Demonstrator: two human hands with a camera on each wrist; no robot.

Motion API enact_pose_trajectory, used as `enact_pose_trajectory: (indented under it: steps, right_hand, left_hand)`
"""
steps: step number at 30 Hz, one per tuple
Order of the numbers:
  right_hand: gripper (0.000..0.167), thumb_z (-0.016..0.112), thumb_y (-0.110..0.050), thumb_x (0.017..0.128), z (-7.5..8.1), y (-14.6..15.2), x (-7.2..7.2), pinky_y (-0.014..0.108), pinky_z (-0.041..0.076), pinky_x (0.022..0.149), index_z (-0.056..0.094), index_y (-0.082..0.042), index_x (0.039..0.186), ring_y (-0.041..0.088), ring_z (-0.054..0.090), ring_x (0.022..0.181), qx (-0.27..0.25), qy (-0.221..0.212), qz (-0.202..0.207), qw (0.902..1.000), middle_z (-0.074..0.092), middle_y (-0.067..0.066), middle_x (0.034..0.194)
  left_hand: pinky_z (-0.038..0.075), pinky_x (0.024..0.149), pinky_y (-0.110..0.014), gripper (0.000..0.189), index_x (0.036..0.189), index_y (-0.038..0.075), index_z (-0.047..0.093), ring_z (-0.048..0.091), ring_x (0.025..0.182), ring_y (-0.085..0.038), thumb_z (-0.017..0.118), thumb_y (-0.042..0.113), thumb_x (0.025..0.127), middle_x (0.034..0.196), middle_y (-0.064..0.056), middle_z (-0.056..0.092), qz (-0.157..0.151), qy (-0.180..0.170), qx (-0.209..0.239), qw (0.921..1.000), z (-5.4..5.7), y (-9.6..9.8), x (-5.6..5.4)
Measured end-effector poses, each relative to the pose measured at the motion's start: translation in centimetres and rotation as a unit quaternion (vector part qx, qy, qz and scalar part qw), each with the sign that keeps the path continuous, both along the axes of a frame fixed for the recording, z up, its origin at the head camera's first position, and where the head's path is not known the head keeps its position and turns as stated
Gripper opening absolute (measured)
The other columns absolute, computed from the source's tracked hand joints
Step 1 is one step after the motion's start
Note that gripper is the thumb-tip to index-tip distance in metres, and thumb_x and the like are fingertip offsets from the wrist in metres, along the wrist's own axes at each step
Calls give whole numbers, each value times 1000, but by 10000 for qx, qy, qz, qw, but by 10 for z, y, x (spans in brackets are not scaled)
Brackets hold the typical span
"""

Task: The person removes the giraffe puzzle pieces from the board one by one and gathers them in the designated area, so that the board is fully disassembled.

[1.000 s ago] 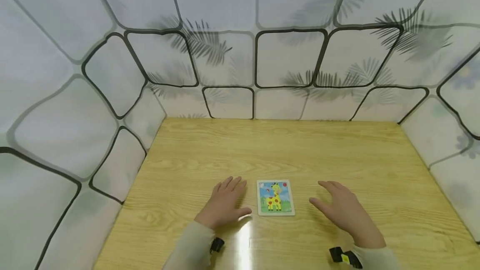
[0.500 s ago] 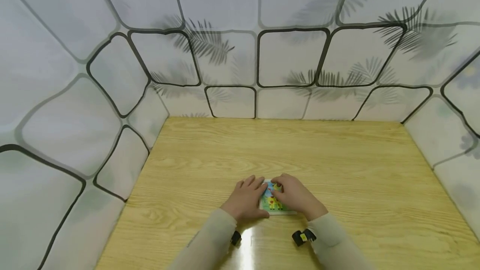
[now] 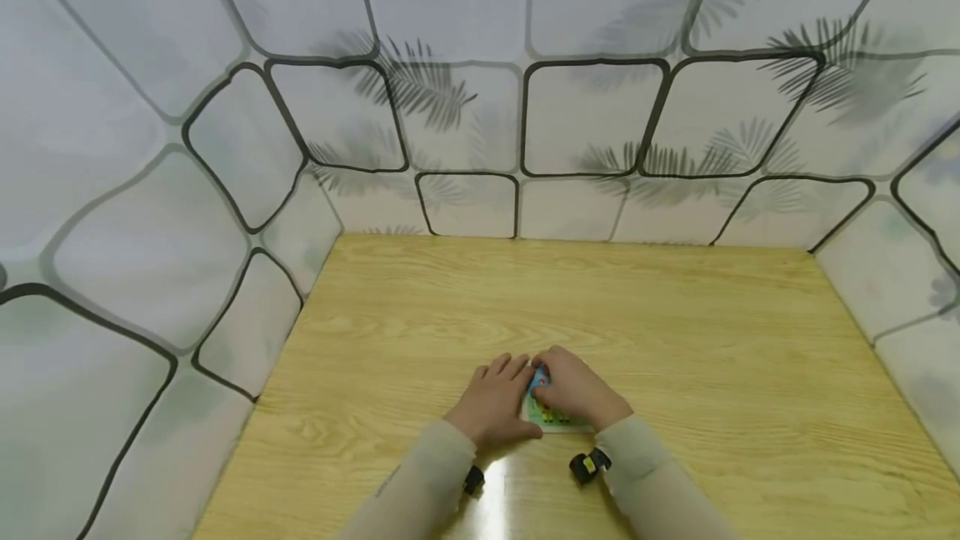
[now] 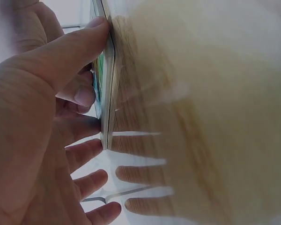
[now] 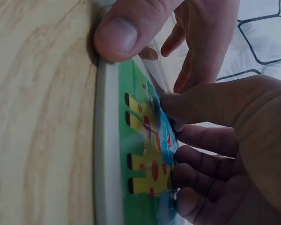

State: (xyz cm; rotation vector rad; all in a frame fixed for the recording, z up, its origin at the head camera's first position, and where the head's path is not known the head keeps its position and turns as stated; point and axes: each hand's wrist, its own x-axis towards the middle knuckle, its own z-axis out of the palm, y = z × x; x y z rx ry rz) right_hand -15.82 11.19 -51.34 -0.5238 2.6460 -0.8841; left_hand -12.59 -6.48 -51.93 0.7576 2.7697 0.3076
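Note:
A square jigsaw puzzle [image 3: 537, 417] with a yellow giraffe on blue and green lies flat on the wooden table in a pale frame. My left hand [image 3: 491, 407] braces its left side with fairly straight fingers; the thumb [image 4: 77, 49] touches the near corner. Over the puzzle's upper part, my right hand [image 3: 576, 390] curls its fingers, covering much of the giraffe. In the right wrist view, the right thumb [image 5: 196, 104] and bent fingertips meet at the blue part of the picture [image 5: 152, 171], where seams between pieces show. What lies between those fingertips is hidden.
The wooden table [image 3: 420, 298] extends around the puzzle. White fabric walls [image 3: 570, 123] with black outlines and grey leaves enclose its back and sides. Small black devices [image 3: 588, 465] sit at both wrists, and light glares on the table near the left one.
Both hands, apart beside the puzzle a second ago, have come in to it. My left hand moved right to its edge; my right moved left over its top, its fingers curling in.

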Motion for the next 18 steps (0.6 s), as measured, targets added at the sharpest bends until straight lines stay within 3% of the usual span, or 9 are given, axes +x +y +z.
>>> enact_pose_trajectory:
  steps: [10,18]
  right_hand:
    - [24,76,-9,83,8,-2,-7,38,46,72,63,-4,103,18,51,78,176,-139,194,9996,58,4,91]
    - [27,77,-8,80,12,-4,-14,38,47,74,60,-3,100,19,52,78,284,-322,310,9986,59,4,91]
  left_hand:
    - [37,109,-49,93,153,18,44,36,141,-26,71,68,81,153,-3,41,26,231,62,9997,0,0,-1]
    - [39,106,-46,93,148,15,48,40,137,-23,74,69,77,150,0,46,177,313,60,9993,0,-1,-2]
